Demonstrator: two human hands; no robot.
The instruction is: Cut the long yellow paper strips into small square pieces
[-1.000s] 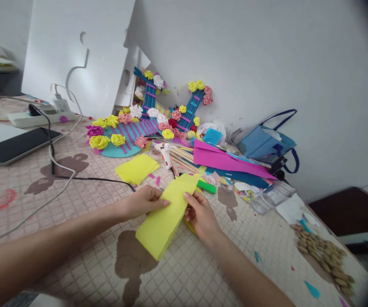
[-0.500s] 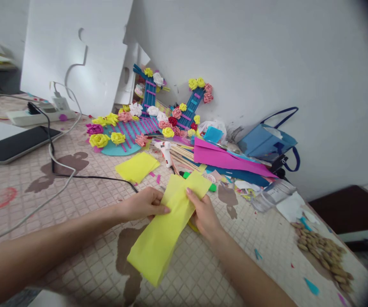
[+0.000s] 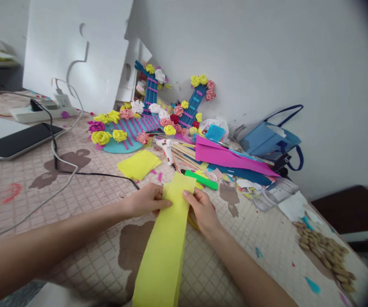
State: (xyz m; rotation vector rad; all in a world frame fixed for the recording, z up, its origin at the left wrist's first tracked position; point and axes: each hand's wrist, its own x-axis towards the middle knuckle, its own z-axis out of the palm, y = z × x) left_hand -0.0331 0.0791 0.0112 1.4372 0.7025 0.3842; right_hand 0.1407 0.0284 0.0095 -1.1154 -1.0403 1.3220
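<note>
A long folded strip of yellow crepe paper (image 3: pixel 163 251) hangs down toward me between both hands. My left hand (image 3: pixel 150 199) pinches its left edge near the top, thumb on the upper face. On the opposite edge, my right hand (image 3: pixel 201 209) grips it with the thumb on top and fingers behind. The two layers lie nearly in line at the upper end. Partly hidden by my right hand is a yellow and red object (image 3: pixel 192 221) whose kind I cannot make out. Just beyond the strip lies a green marker (image 3: pixel 201 180).
Yellow paper sheets (image 3: pixel 139 165) and a white glue gun (image 3: pixel 166 149) lie farther back. Behind them stand flower-decorated craft pieces (image 3: pixel 129 130). Magenta paper (image 3: pixel 231 157) and a blue bag (image 3: pixel 270 138) are rightward; a tablet (image 3: pixel 20 140) and cables lie left. Nuts (image 3: pixel 324 251) pile at right.
The strip's top layer has swung left to line up with the lower one. My right hand has shifted slightly left, and the strip's near end has dropped toward me, uncovering the green marker.
</note>
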